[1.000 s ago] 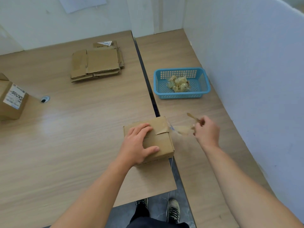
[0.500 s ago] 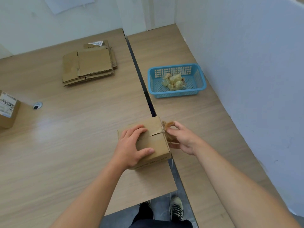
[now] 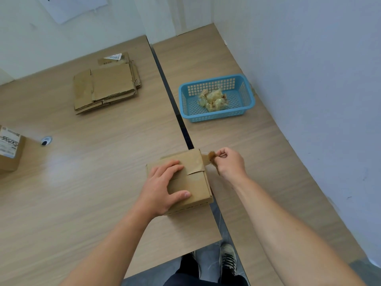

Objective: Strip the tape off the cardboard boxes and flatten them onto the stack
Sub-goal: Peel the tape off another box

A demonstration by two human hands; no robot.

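Under my left hand (image 3: 162, 190) the box (image 3: 198, 182) is matt brown cardboard. The tape (image 3: 210, 156) pinched in the fingers (image 3: 223, 155) of my right hand (image 3: 232, 165) is thin, glossy brown film. The bench (image 3: 92, 193) is smooth wood-grain laminate with a soft sheen, and the basket (image 3: 216, 117) is blue perforated plastic.

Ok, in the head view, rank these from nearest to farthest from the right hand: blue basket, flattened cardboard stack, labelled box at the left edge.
1. The blue basket, just ahead of the right hand that pinches the tape, by the wall.
2. The flattened cardboard stack, far side of the left table.
3. The labelled box, at the left edge, partly cut off.
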